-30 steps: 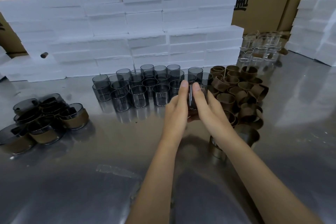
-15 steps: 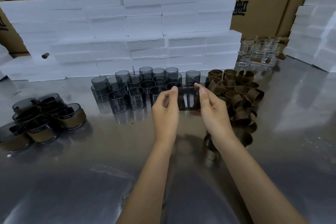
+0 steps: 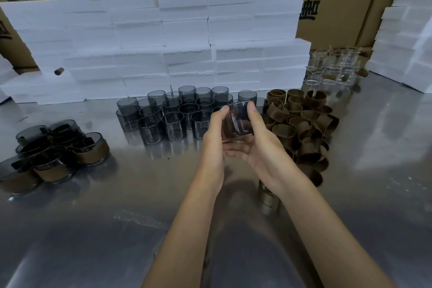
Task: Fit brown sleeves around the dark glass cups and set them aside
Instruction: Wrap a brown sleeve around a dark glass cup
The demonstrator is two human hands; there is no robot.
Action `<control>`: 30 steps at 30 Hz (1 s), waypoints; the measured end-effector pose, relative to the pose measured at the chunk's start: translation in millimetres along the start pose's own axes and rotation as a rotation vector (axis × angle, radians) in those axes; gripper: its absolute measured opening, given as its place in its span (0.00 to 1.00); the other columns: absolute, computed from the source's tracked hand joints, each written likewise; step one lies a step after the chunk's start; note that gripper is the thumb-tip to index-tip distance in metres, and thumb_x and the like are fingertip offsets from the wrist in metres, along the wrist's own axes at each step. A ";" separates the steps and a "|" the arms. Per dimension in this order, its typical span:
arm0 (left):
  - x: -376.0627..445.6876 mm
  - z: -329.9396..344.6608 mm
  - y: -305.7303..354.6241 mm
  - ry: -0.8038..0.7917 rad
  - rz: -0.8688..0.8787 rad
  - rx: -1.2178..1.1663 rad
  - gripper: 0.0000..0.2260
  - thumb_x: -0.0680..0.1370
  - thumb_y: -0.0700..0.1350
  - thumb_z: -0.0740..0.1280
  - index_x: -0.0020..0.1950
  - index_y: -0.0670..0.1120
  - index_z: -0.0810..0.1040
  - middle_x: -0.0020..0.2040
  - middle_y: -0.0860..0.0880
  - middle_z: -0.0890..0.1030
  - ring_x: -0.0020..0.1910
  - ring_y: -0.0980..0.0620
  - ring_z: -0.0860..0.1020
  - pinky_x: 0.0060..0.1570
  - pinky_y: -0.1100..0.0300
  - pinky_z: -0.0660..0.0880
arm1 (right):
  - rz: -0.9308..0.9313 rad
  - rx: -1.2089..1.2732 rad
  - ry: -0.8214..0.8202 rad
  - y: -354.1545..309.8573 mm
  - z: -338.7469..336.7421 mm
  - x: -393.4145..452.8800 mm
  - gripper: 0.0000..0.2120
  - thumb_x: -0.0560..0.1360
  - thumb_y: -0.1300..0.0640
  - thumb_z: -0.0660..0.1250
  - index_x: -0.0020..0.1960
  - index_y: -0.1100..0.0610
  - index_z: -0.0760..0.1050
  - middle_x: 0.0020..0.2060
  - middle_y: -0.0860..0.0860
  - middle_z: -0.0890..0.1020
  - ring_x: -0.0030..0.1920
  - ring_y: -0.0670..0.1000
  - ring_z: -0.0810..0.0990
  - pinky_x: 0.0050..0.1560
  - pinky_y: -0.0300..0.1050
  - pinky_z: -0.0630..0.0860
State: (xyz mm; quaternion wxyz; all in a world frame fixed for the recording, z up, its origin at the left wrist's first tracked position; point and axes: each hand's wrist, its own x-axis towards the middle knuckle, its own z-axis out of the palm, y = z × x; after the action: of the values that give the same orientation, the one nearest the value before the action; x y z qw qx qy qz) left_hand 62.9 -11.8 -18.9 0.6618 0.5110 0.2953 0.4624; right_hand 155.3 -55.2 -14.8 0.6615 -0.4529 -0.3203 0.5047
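Cup (image 3: 237, 121) of dark glass held above the counter (image 3: 117, 206) between the bare cups (image 3: 173, 110) and loose brown sleeves (image 3: 301, 119), left hand (image 3: 214, 140) and right hand (image 3: 259, 145) both curled round it, presumably to seat a sleeve before it joins the finished pile (image 3: 53, 154).

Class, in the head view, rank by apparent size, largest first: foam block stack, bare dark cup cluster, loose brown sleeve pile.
1. Foam block stack
2. Bare dark cup cluster and loose brown sleeve pile: too alike to rank.

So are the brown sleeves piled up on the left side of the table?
No, the loose sleeves lie heaped on the right, beside the bare cups.
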 end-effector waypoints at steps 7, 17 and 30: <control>-2.2 -5.4 5.0 -0.002 0.030 -0.007 0.20 0.70 0.62 0.70 0.56 0.54 0.86 0.55 0.49 0.87 0.55 0.52 0.84 0.62 0.53 0.76 | 0.012 0.199 -0.046 -1.3 -2.1 -2.3 0.25 0.83 0.41 0.58 0.68 0.59 0.76 0.58 0.61 0.85 0.54 0.57 0.85 0.57 0.48 0.83; 3.9 -18.7 0.3 -0.138 0.147 0.160 0.24 0.72 0.45 0.73 0.68 0.53 0.79 0.62 0.56 0.84 0.66 0.57 0.79 0.68 0.58 0.72 | 0.027 0.368 0.001 -4.1 -6.2 1.8 0.20 0.86 0.50 0.57 0.63 0.65 0.77 0.63 0.64 0.81 0.68 0.60 0.79 0.72 0.55 0.72; 1.1 -10.8 -0.1 0.100 0.224 0.148 0.19 0.70 0.52 0.78 0.55 0.44 0.82 0.52 0.49 0.87 0.54 0.55 0.84 0.53 0.62 0.79 | 0.037 0.235 -0.003 1.6 -9.6 2.7 0.13 0.85 0.55 0.60 0.59 0.60 0.81 0.51 0.56 0.87 0.54 0.53 0.84 0.62 0.49 0.80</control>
State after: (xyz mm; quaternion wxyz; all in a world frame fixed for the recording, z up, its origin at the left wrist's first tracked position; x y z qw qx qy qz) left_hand 54.0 -6.5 -22.2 0.5511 0.5644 0.3023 0.5351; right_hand 163.9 -55.1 -20.1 0.7001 -0.3773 -0.2517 0.5514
